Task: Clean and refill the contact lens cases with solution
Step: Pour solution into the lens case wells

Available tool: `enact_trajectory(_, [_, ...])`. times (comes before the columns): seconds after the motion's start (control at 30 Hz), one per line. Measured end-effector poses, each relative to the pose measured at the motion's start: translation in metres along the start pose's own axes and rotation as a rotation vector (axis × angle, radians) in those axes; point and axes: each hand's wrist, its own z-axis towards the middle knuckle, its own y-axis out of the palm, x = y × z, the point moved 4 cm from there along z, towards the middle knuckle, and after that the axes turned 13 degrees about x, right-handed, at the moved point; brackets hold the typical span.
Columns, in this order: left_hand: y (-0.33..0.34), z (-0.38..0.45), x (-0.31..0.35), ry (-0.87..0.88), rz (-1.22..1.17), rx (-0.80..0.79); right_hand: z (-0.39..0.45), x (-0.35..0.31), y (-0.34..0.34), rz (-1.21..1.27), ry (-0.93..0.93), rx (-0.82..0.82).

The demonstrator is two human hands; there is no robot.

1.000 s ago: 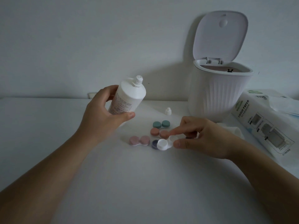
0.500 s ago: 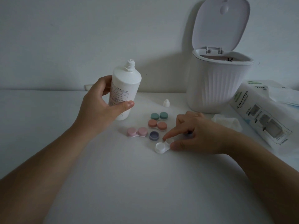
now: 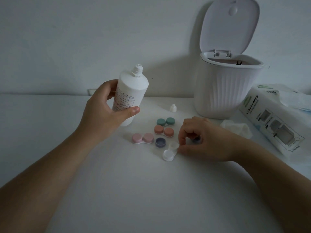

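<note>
A white solution bottle (image 3: 130, 96), uncapped and upright, is gripped by the left hand (image 3: 107, 113). The open white lens case (image 3: 170, 151) on the table (image 3: 117, 190) is pinched at its far well by the curled right hand (image 3: 202, 142). Between the hands, a purple cap (image 3: 160, 142) and three closed cases (image 3: 164, 130) are set.
</note>
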Motion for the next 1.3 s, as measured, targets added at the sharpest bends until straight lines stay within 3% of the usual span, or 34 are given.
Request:
enact_trajectory(0.3, [0.001, -0.001, 0.003, 0.001, -0.002, -0.006, -0.002, -0.006, 0.004, 0.058, 0.024, -0.022])
enact_trajectory(0.8, [0.000, 0.000, 0.000, -0.001, 0.007, -0.009, 0.001, -0.021, 0.016, -0.122, -0.063, 0.075])
enact_trajectory(1.1, [0.000, 0.000, 0.000, 0.008, 0.026, -0.009, 0.001, -0.019, 0.009, 0.007, -0.006, 0.101])
enact_trajectory(1.3, [-0.001, 0.000, -0.001, 0.039, 0.048, -0.012, -0.001, -0.009, -0.003, 0.319, 0.168, 0.163])
